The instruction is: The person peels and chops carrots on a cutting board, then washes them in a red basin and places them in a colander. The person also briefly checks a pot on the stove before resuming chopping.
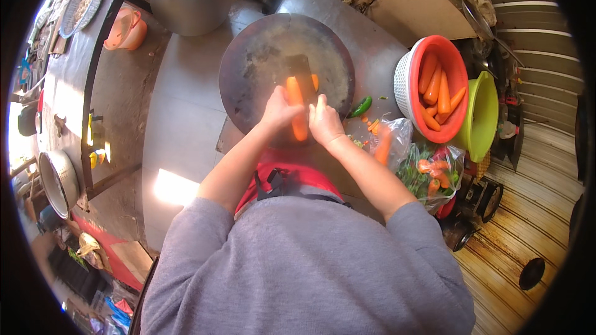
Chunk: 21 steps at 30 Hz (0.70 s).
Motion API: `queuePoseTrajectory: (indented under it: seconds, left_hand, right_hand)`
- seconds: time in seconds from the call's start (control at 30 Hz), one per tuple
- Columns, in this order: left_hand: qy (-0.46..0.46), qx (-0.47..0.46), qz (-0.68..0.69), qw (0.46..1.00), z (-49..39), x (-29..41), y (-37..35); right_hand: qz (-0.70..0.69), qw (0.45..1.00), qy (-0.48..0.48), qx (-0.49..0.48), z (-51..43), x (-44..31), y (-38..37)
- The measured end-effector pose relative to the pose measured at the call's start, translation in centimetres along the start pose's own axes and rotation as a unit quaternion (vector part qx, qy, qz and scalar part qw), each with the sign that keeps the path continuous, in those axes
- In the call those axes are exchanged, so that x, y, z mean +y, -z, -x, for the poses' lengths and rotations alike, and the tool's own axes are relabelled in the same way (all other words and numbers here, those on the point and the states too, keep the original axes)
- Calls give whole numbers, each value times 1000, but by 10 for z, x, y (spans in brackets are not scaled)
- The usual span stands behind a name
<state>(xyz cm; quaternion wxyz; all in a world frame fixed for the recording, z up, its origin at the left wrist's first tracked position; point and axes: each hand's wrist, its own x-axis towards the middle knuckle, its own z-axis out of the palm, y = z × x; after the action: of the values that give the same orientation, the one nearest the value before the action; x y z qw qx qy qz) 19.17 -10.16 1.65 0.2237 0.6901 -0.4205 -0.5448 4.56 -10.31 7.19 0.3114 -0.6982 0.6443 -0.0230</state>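
A large round chopping board with a worn, pale-stained top stands before me. My left hand grips an orange carrot that lies lengthwise over the board's near part. In my right hand is a broad-bladed cleaver, its blade along the carrot's right side. A small orange carrot piece shows just right of the blade. The cleaver's handle is mostly hidden in my fingers.
On the right, a red plastic basin holding several carrots sits in a white basket, beside a lime-green basin. Nearer are a green pepper, orange scraps and clear bags of vegetables. A pink bucket stands far left.
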Motion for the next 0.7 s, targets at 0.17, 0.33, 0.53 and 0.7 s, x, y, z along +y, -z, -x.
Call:
queuePoseTrajectory:
  seconds: [0.17, 0.33, 0.53, 0.7]
  left_hand:
    - [23, 29, 2, 999, 7, 8, -4]
    - [9, 83, -11, 996, 3, 7, -11]
    - [0, 80, 24, 997, 3, 3, -13]
    - [13, 55, 13, 998, 7, 10, -7]
  right_hand:
    - [3, 998, 59, -2, 11, 0, 9]
    - [9, 998, 46, -30, 42, 0, 35]
    - [8, 998, 41, -45, 48, -8, 45]
    - [-5, 998, 31, -56, 34, -15, 45]
